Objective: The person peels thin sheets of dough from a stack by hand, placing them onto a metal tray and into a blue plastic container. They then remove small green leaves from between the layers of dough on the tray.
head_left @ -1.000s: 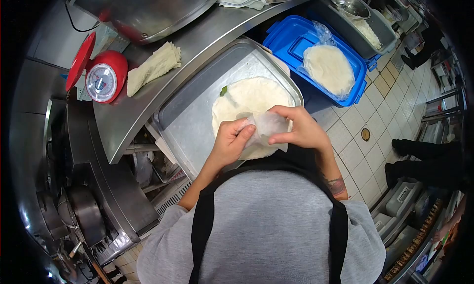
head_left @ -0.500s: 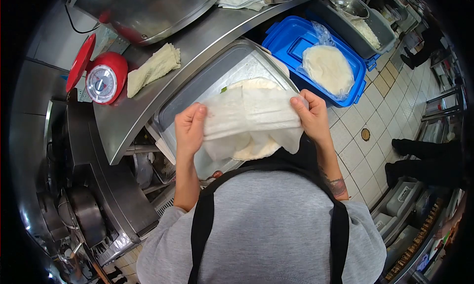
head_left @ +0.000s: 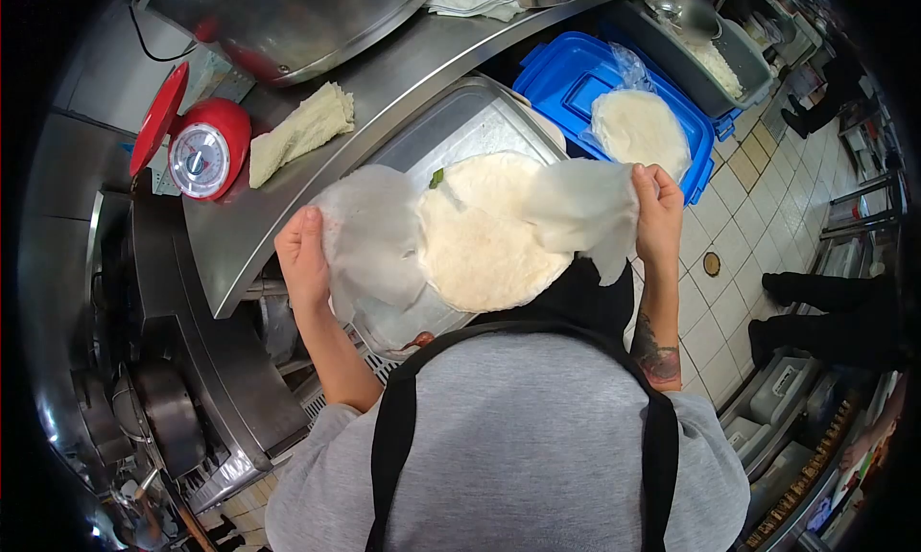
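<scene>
My left hand [head_left: 305,259] is closed on the edge of a thin translucent sheet [head_left: 372,234], with the thumb on top. Over to the right, my right hand [head_left: 659,214] pinches a second translucent sheet [head_left: 580,202], which droops toward my lap. Between the two sheets, pale round flatbreads [head_left: 489,259] show, overlapping, on a metal tray [head_left: 408,154]. Both sheets partly cover the flatbreads' sides. A bit of green leaf [head_left: 436,179] pokes out at their upper left edge.
A steel counter [head_left: 384,101] curves behind the tray, bearing a red scale [head_left: 206,154] and a folded cloth [head_left: 302,135]. At right are a blue lid [head_left: 561,82] with bagged pale rounds [head_left: 641,135] and a grey tub [head_left: 739,68]. A person's dark legs [head_left: 815,312] stand farther right.
My hands have moved apart, left hand to the left and right hand to the right. The sheet material stretched between them is now in two parts, uncovering the flatbreads.
</scene>
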Action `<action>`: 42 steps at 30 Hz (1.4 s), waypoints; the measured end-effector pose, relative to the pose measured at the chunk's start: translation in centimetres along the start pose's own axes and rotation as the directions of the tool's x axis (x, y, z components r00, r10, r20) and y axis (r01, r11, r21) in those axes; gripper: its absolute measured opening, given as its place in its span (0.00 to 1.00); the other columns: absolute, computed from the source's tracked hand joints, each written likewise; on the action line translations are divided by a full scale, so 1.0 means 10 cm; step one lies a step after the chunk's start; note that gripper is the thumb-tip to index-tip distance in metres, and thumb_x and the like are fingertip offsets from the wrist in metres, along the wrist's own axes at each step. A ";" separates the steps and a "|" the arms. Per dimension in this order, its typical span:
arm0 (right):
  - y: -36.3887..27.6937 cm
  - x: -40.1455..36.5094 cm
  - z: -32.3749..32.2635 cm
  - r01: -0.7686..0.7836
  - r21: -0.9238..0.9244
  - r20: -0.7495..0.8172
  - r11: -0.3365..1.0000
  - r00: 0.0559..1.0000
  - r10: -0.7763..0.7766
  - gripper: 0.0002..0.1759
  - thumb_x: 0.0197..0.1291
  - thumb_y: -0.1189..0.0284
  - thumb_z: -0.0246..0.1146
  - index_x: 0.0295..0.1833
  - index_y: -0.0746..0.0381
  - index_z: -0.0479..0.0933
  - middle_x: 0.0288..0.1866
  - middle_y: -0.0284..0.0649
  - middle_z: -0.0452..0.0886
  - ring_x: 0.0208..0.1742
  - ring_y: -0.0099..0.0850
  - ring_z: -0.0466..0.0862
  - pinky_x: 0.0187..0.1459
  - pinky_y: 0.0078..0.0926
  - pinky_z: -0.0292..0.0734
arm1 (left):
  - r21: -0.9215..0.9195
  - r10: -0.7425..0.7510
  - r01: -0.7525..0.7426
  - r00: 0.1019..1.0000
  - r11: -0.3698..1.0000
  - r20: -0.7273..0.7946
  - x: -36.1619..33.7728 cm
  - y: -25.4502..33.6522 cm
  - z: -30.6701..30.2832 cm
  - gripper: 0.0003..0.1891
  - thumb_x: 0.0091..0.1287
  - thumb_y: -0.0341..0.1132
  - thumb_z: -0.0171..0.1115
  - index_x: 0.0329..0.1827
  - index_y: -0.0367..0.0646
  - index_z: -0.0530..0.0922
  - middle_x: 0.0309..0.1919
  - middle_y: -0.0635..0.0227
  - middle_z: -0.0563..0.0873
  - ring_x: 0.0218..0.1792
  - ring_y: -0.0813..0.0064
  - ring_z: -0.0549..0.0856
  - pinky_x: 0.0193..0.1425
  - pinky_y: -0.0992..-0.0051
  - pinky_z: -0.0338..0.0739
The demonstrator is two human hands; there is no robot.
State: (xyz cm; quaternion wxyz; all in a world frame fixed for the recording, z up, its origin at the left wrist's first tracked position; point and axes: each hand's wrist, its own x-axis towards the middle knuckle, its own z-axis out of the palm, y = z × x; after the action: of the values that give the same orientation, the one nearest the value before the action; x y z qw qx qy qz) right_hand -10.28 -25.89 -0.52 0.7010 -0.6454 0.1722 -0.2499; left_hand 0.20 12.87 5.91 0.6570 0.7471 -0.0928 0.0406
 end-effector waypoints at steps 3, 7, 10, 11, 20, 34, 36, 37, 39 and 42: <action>0.08 -0.01 -0.04 -0.080 -0.058 0.065 0.995 0.994 0.084 0.16 0.69 0.65 0.58 0.29 0.60 0.73 0.25 0.23 0.72 0.27 0.12 0.66 0.30 0.13 0.62 | 0.184 -0.086 0.052 0.979 0.982 0.185 0.00 0.04 0.15 0.16 0.75 0.37 0.52 0.29 0.37 0.77 0.23 0.81 0.74 0.27 0.90 0.68 0.31 0.83 0.63; 0.09 -0.06 -0.01 -0.108 -0.106 0.110 0.988 0.987 0.120 0.15 0.70 0.64 0.57 0.32 0.61 0.74 0.26 0.24 0.74 0.28 0.12 0.68 0.30 0.13 0.63 | 0.092 0.048 -0.091 0.920 0.992 0.390 0.05 0.09 0.62 0.16 0.75 0.39 0.51 0.33 0.37 0.80 0.22 0.82 0.72 0.26 0.91 0.66 0.28 0.83 0.59; -0.08 -0.10 -0.09 -0.125 0.102 0.055 0.987 0.991 0.120 0.13 0.71 0.65 0.55 0.35 0.61 0.75 0.29 0.25 0.77 0.29 0.13 0.72 0.32 0.13 0.67 | -0.273 0.046 0.032 0.961 0.962 0.272 0.05 0.16 0.90 0.16 0.77 0.40 0.49 0.42 0.37 0.82 0.27 0.77 0.80 0.28 0.88 0.75 0.31 0.83 0.68; -0.13 -0.10 -0.18 -0.106 0.131 0.015 0.986 0.994 0.105 0.13 0.72 0.65 0.55 0.36 0.61 0.75 0.30 0.26 0.77 0.29 0.13 0.73 0.33 0.13 0.69 | -0.369 0.014 0.084 0.967 0.926 0.256 0.04 0.20 0.99 0.16 0.77 0.40 0.48 0.46 0.37 0.81 0.31 0.74 0.82 0.31 0.86 0.77 0.35 0.81 0.72; -0.60 -0.19 -0.48 -0.021 0.254 -0.149 0.967 0.987 0.060 0.09 0.72 0.65 0.55 0.43 0.59 0.76 0.35 0.28 0.79 0.31 0.15 0.77 0.32 0.14 0.72 | -0.269 -0.492 0.601 0.785 0.752 0.377 -0.17 -1.06 1.02 0.18 0.76 0.38 0.48 0.62 0.37 0.72 0.50 0.62 0.83 0.44 0.73 0.85 0.45 0.74 0.83; -0.68 -0.25 0.99 -0.247 0.519 0.319 0.818 0.944 0.083 0.08 0.71 0.68 0.55 0.41 0.61 0.74 0.34 0.26 0.76 0.32 0.12 0.73 0.35 0.13 0.70 | 0.194 -0.218 0.158 0.912 0.968 0.348 -0.44 -1.41 0.71 0.26 0.66 0.25 0.54 0.69 0.38 0.65 0.50 0.61 0.84 0.47 0.70 0.85 0.46 0.73 0.81; -0.46 -0.19 0.92 -0.265 0.451 0.309 0.852 0.942 0.129 0.08 0.71 0.68 0.55 0.41 0.60 0.74 0.34 0.27 0.77 0.32 0.12 0.73 0.35 0.14 0.71 | -0.362 -0.387 0.463 0.883 0.809 0.266 -0.57 -1.66 0.61 0.25 0.70 0.33 0.52 0.70 0.39 0.65 0.55 0.60 0.81 0.52 0.66 0.83 0.51 0.70 0.80; -0.27 -0.17 0.85 -0.276 0.413 0.304 0.868 0.940 0.154 0.08 0.71 0.68 0.55 0.41 0.60 0.74 0.34 0.27 0.77 0.32 0.13 0.73 0.36 0.14 0.71 | -0.391 -0.434 0.516 0.855 0.762 0.284 -0.56 -1.72 0.59 0.25 0.71 0.39 0.50 0.69 0.39 0.66 0.56 0.60 0.81 0.52 0.66 0.83 0.52 0.69 0.80; 0.22 -0.17 0.66 -0.297 0.145 0.325 0.944 0.915 0.238 0.10 0.70 0.67 0.56 0.38 0.62 0.75 0.30 0.28 0.78 0.30 0.14 0.74 0.34 0.15 0.70 | -0.446 -0.523 0.611 0.791 0.653 0.318 -0.53 -1.86 0.55 0.27 0.74 0.50 0.45 0.67 0.39 0.67 0.58 0.61 0.80 0.53 0.65 0.82 0.53 0.68 0.80; 0.77 -0.29 0.39 -0.227 -0.292 0.308 0.929 0.897 0.316 0.11 0.67 0.66 0.59 0.35 0.63 0.76 0.27 0.28 0.78 0.28 0.15 0.73 0.32 0.17 0.70 | -0.249 -0.578 0.664 0.741 0.705 0.341 -0.36 -1.28 0.72 0.26 0.74 0.52 0.45 0.58 0.38 0.75 0.49 0.60 0.84 0.44 0.71 0.86 0.45 0.74 0.81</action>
State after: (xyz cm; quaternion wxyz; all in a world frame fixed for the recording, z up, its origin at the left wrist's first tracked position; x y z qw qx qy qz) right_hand -9.43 -20.71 -7.94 0.6620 -0.7314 0.1638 -0.0066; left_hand -1.27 7.59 -8.19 0.7387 0.6020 0.0829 -0.2918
